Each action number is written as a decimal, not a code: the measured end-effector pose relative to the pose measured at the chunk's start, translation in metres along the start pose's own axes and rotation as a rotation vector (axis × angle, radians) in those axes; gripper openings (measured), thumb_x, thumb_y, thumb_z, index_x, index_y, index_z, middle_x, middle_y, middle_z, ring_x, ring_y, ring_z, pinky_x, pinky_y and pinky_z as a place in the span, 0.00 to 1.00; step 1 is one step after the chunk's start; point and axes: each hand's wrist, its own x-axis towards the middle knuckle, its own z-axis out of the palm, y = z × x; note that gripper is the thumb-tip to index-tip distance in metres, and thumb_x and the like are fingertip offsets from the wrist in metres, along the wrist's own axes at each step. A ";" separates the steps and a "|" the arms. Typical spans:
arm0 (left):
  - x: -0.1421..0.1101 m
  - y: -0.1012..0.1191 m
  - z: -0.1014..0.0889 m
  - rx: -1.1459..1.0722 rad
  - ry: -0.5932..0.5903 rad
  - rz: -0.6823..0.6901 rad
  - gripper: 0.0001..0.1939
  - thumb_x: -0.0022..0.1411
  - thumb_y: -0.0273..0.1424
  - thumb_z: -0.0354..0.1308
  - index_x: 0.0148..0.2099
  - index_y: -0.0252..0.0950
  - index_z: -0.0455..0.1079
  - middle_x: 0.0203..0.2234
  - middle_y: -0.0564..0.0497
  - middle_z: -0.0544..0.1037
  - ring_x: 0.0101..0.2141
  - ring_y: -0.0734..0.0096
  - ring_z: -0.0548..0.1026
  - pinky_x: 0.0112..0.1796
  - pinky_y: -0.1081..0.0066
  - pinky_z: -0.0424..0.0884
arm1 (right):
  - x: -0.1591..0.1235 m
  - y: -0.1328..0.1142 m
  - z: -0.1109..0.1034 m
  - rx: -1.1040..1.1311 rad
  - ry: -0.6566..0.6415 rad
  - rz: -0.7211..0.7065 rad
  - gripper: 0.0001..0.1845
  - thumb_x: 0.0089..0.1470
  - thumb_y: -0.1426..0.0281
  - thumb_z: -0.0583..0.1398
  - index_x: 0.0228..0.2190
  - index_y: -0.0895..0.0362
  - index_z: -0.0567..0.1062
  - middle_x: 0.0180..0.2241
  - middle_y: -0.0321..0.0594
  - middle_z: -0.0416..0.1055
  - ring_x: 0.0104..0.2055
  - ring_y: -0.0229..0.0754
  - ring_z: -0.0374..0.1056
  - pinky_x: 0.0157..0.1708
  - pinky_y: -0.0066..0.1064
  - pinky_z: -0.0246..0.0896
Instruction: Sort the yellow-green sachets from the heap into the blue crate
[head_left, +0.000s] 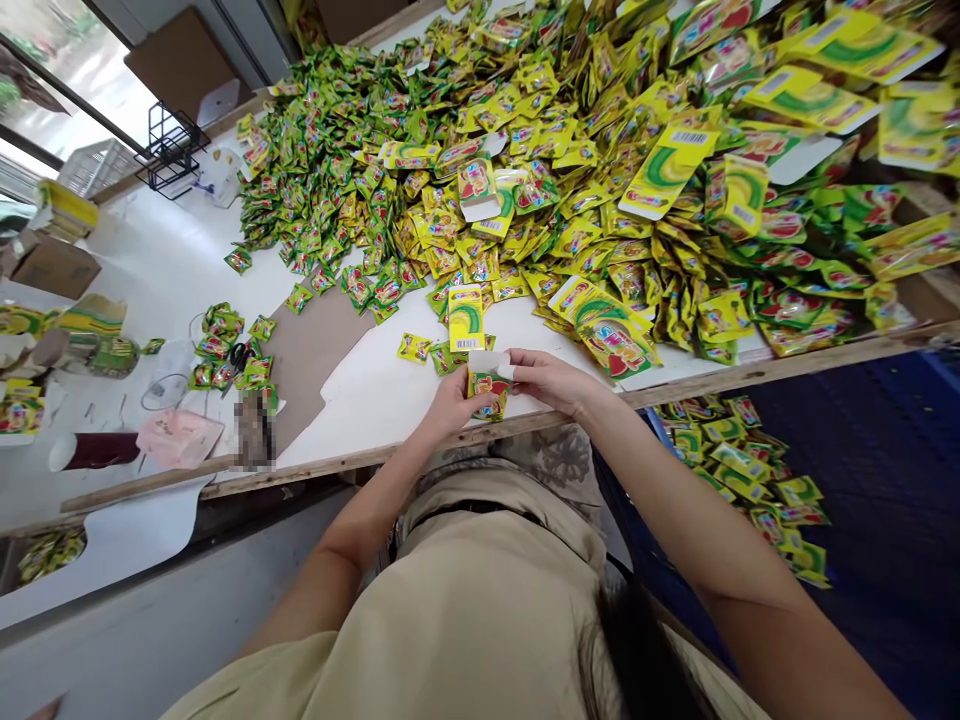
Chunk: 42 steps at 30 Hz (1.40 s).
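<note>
Both my hands meet at the table's near edge over a small yellow-green carton [489,388] with a white open flap. My left hand [450,405] is wrapped round the carton's left side. My right hand [546,380] pinches its top flap from the right. Just beyond the carton lie a flat yellow carton blank [466,318] with a barcode and two loose sachets [414,347]. A huge heap of green and yellow sachets [465,170] covers the white table [360,390] farther back.
Larger yellow cartons [810,95] are piled at the far right. A blue bin [885,470] at my right holds several sachets [750,470]. To the left are scissors [238,358] on a small sachet pile, a pink box [178,437], a black wire rack [171,145] and cardboard boxes [52,265].
</note>
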 end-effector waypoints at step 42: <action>-0.014 0.028 -0.012 0.205 0.211 0.201 0.14 0.52 0.38 0.64 0.38 0.34 0.73 0.31 0.49 0.78 0.32 0.72 0.75 0.38 0.69 0.71 | 0.002 0.001 0.015 -0.687 0.126 -0.483 0.10 0.50 0.62 0.60 0.33 0.55 0.71 0.31 0.38 0.71 0.30 0.39 0.64 0.34 0.32 0.61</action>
